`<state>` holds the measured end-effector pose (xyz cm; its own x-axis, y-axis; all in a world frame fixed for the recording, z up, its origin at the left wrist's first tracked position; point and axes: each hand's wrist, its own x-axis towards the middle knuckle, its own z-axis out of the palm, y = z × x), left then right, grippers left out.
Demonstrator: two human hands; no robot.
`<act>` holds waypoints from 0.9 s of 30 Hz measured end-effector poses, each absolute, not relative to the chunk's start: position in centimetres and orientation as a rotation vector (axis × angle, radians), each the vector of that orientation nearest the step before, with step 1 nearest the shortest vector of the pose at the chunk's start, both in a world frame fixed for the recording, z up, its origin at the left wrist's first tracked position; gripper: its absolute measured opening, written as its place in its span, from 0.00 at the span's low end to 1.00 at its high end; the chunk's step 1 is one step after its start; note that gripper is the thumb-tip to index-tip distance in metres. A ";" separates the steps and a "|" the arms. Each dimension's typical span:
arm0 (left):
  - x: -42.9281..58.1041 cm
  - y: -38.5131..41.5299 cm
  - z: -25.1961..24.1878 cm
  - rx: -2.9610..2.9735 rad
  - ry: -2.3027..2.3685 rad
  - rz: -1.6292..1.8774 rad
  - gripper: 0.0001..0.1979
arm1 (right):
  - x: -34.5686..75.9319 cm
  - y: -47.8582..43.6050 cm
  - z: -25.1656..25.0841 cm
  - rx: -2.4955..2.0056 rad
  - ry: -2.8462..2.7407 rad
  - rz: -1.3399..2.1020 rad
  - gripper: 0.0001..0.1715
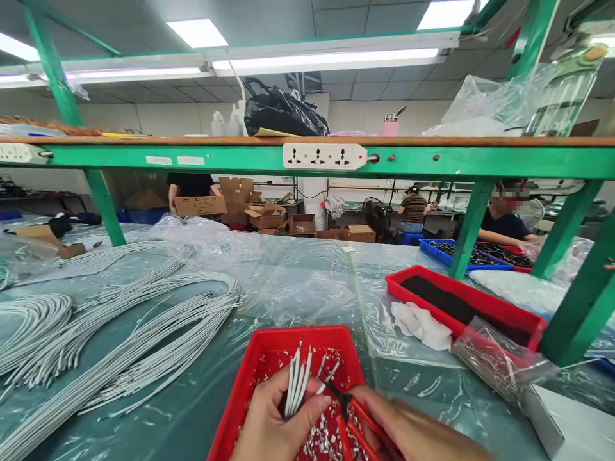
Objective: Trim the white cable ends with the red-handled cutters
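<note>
My left hand (283, 416) is closed around several short white wires (298, 384) whose dark tips point upward. In my right hand (398, 422) are red-handled pliers or cutters (353, 422). Their dark jaws touch or nearly touch a white wire just right of the bunch. Both hands are above a red tray (355, 346) scattered with small white and silvery scraps.
Long bundles of white wire (192, 320) lie at the left. On the right are a red tray (538, 339) with dark material, a white cloth (423, 325), a bag of metal pins (494, 365) and a white box (571, 422). Green shelf posts (471, 224) rise behind.
</note>
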<state>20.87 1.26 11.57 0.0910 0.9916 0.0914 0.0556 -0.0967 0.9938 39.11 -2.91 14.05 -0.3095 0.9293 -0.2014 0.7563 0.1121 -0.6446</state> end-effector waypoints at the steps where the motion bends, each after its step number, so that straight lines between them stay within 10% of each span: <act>1: 20.8 1.2 11.5 1.388 1.152 1.187 0.14 | 38.8 -3.1 13.9 -1.573 -2.104 0.911 0.38; 11: 20.3 1.4 11.3 1.616 1.201 1.049 0.16 | 38.6 -3.9 13.1 -1.454 -2.058 0.523 0.33; 27: 19.3 1.5 12.5 1.028 0.725 0.804 0.24 | 41.3 -4.7 13.7 -1.650 -2.232 0.851 0.27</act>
<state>19.25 1.53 12.50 0.5148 0.8454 -0.1427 -0.2285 0.2957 0.9276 41.33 -4.73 13.71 -0.3347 0.9309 -0.1466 0.7923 0.1937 -0.5785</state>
